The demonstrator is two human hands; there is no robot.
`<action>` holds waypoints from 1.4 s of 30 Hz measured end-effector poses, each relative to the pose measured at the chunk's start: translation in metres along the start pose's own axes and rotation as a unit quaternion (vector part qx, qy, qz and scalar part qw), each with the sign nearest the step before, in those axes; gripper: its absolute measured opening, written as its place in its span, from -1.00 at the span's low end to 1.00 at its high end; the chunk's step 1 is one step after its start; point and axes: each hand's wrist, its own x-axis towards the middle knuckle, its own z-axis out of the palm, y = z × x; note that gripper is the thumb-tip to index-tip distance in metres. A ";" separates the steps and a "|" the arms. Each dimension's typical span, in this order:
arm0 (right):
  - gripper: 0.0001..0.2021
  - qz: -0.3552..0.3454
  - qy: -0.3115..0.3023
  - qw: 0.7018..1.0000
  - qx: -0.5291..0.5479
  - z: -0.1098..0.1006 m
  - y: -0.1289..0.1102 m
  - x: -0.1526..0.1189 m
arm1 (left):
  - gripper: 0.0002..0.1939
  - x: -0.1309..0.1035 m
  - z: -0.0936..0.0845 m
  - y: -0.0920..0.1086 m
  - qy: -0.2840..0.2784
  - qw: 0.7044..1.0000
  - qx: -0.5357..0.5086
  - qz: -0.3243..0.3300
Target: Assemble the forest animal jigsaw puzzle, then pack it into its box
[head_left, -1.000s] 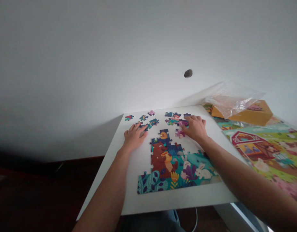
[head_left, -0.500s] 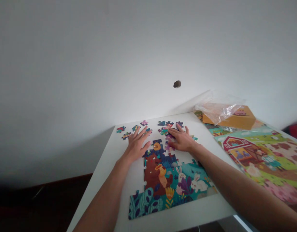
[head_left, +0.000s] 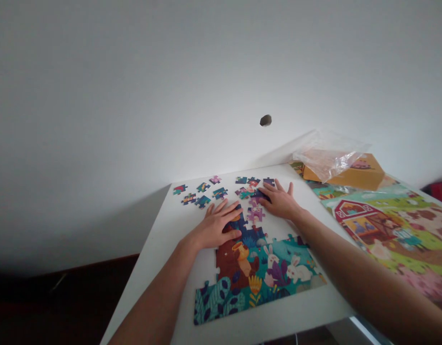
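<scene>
A partly joined jigsaw puzzle (head_left: 250, 278) lies on the white table, showing a brown bear with a honey pot and white rabbits. My left hand (head_left: 219, 224) rests flat with fingers apart over its upper left part, hiding the bear's head. Beyond the puzzle's upper edge, my right hand (head_left: 279, 200) is spread, its index fingertip and thumb at a dark blue puzzle piece (head_left: 257, 193). Below that piece are joined pink puzzle pieces (head_left: 256, 214). Several loose puzzle pieces (head_left: 220, 192) lie beyond my left hand, and others (head_left: 253, 181) lie near the wall.
On the right stands an orange box (head_left: 368, 175) with a clear plastic bag (head_left: 331, 155) over it. A farm-scene puzzle (head_left: 397, 230) covers the table's right side. The white wall (head_left: 206, 96) with a small hole (head_left: 265, 120) rises behind the white tabletop (head_left: 163, 225).
My left hand has moved right and nearer, from the loose pieces onto the joined puzzle. My right hand has shifted right, uncovering the pink pieces, with the dark blue piece now visible at its fingertips.
</scene>
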 end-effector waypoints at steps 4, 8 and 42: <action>-0.56 0.028 0.012 1.000 -0.001 0.001 0.002 0.001 | -0.48 -0.001 0.000 -0.030 0.114 0.988 0.039 -0.095; -0.45 -0.021 -0.006 1.000 0.016 0.004 0.004 0.001 | -0.43 -0.005 -0.004 -0.073 0.257 0.890 0.057 -0.373; -0.72 -0.044 0.179 0.982 0.030 -0.009 -0.030 -0.015 | -0.45 -0.013 -0.011 -0.123 0.217 0.867 0.032 -0.448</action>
